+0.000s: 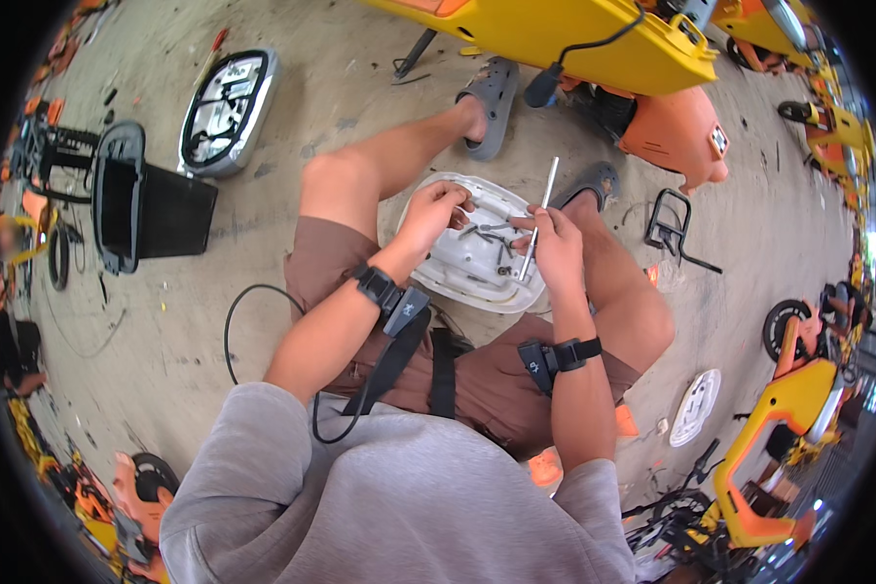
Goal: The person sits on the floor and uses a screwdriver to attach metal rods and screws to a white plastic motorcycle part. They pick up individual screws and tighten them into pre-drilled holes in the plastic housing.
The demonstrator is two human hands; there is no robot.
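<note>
A white plastic cover [450, 268] lies between my legs, its hollow side up. Several small dark screw-like pieces [504, 255] are scattered in it. Over its left part, the fingers of my left hand [436, 216] are curled together in a pinch; what they hold, if anything, I cannot make out. My right hand [558, 255] grips a long, thin silver metal rod [552, 182] above the cover's right edge. The rod stands tilted, with its upper end leaning away from me.
A yellow and orange vehicle body [594, 44] with a hanging black cable stands ahead. Left are a black bin-like box [170, 214] and a white-and-black shell [226, 112]. A black metal bracket [667, 229] and another white cover [695, 409] lie right. More vehicles line the edges.
</note>
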